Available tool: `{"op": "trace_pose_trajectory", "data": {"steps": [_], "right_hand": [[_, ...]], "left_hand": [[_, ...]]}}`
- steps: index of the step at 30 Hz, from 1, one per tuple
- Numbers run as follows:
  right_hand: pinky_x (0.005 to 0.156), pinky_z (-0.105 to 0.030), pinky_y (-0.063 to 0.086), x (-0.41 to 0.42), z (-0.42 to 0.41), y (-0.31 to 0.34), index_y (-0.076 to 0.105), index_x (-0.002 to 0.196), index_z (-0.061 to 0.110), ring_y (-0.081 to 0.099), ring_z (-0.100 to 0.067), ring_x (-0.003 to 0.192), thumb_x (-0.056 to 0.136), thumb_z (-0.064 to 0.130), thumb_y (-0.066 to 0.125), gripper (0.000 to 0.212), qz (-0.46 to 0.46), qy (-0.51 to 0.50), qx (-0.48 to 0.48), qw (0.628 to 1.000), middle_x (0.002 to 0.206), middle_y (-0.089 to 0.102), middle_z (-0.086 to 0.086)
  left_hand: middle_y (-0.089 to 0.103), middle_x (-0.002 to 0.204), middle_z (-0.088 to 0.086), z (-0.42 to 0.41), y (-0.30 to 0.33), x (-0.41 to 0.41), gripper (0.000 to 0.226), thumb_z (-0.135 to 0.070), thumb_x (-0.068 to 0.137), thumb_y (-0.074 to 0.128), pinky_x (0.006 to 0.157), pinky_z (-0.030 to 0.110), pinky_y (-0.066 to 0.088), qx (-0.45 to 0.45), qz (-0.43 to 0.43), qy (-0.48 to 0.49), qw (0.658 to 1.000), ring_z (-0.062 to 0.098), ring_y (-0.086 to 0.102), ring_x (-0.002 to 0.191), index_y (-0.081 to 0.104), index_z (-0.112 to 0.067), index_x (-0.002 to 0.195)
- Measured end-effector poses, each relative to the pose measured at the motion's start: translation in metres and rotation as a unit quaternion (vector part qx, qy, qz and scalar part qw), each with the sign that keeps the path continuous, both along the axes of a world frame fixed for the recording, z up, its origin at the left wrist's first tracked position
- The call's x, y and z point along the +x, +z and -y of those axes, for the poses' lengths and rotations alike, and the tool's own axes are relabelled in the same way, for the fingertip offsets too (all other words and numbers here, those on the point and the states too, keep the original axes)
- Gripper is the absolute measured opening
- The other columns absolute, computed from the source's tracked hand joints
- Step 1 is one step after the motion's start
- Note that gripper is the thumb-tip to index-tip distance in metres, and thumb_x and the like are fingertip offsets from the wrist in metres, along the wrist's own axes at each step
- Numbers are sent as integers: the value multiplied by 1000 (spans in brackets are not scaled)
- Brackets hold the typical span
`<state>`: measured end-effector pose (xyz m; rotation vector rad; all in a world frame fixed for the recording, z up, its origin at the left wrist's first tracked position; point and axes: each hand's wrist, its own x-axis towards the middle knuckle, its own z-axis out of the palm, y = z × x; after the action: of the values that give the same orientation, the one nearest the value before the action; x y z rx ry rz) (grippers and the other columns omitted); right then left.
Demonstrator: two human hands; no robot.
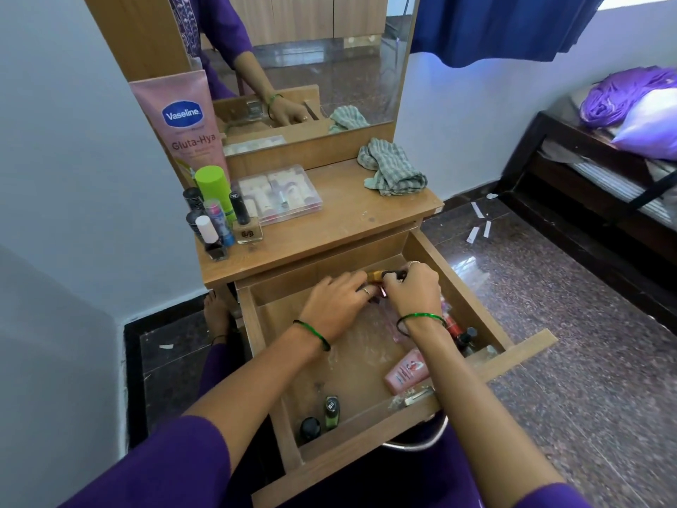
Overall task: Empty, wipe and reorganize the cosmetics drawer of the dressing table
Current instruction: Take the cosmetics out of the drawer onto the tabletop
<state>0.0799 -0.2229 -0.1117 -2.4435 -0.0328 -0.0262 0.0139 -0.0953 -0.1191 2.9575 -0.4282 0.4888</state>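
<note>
Right hand [412,287] at the back of the open drawer [256,324], fingers curled round a small gold-and-dark bottle [384,276]. Left hand [339,300] just beside it, fingertips touching the same cluster of small items; impossible to tell whether gripping anything. Green bangle on each wrist. Inside the drawer: pink tube [406,372] near the right front, partly under the right forearm; red and dark bottles [458,330] along the right wall; green polish [330,412] and black jar [310,428] at the front left. On the tabletop [348,214]: tall Vaseline tube [183,126] leaning at the back left, green bottle [214,192] and several small bottles in front of it, clear case [280,194] just right of them, striped cloth [392,172] crumpled at the right, well apart from the case. Mirror [311,60] behind, reflecting 1 hand and the cloth.
</note>
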Motion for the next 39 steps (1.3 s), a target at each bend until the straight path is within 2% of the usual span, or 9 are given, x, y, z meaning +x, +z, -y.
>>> {"op": "trace_pose_trajectory", "data": {"steps": [5, 11, 16, 20, 24, 27, 30, 33, 39], "right_hand": [[48, -17, 30, -2, -1, 8, 59, 69, 8, 49, -15, 62, 79, 20, 60, 16, 25, 21, 64, 997, 79, 60, -11], [58, -7, 35, -11, -3, 20, 57, 69, 9, 45, -12, 62, 80, 19, 63, 16, 87, 72, 130, 985, 71, 54, -8], [60, -13, 40, -29, -14, 53, 60, 76, 8, 53, -15, 66, 82, 19, 66, 14, 140, 97, 212, 962, 74, 58, -8], [63, -8, 41, -46, -37, 92, 61, 83, 16, 52, -6, 64, 83, 19, 68, 7, 179, 120, 260, 941, 73, 57, 7], [64, -22, 46, -44, -64, 100, 64, 85, 10, 58, -18, 70, 84, 23, 66, 13, 179, 160, 249, 939, 77, 64, -4], [63, -13, 43, -38, -81, 95, 63, 86, 12, 60, -18, 70, 85, 22, 66, 11, 181, 175, 248, 935, 76, 67, -6], [65, -9, 43, -33, -93, 91, 62, 87, 12, 62, -16, 72, 85, 21, 66, 10, 176, 184, 249, 934, 76, 67, -8], [65, -14, 46, -29, -103, 87, 60, 86, 11, 64, -18, 73, 86, 21, 65, 11, 169, 184, 245, 937, 76, 67, -9], [64, -6, 41, -30, -113, 82, 59, 88, 11, 55, -12, 69, 85, 19, 67, 12, 175, 166, 235, 942, 77, 62, -5]], "left_hand": [[53, 98, -5, -8, 16, -25, 20, -20, 89, 62, 72, 30, 52, -288, 16, 100, 952, 11, 56, 84, 65, -14, 108], [61, 102, -2, -27, 61, -65, 24, -24, 86, 66, 77, 12, 49, -412, 151, 190, 878, 3, 59, 87, 66, -11, 106], [69, 100, -1, -54, 70, -81, 23, -23, 87, 68, 78, 12, 50, -421, 211, 278, 837, 6, 64, 89, 68, -14, 107], [71, 97, -1, -63, 70, -75, 26, -26, 87, 68, 78, 32, 57, -437, 215, 323, 811, 12, 68, 86, 68, -16, 111], [72, 100, 7, -62, 72, -61, 29, -23, 88, 67, 82, 35, 57, -456, 225, 323, 798, 16, 69, 89, 67, -9, 113], [71, 101, 8, -62, 71, -56, 32, -25, 88, 66, 83, 38, 57, -452, 228, 332, 796, 17, 68, 92, 66, -8, 115], [71, 103, 8, -60, 71, -54, 33, -19, 85, 70, 82, 31, 57, -451, 222, 334, 797, 16, 68, 91, 66, -8, 116], [67, 103, 3, -56, 70, -55, 36, -10, 83, 72, 74, 4, 48, -475, 199, 344, 785, 9, 65, 88, 64, -5, 117], [68, 104, 6, -56, 62, -54, 34, -10, 83, 72, 83, 22, 54, -484, 186, 358, 777, 12, 66, 92, 64, -3, 116]]}}
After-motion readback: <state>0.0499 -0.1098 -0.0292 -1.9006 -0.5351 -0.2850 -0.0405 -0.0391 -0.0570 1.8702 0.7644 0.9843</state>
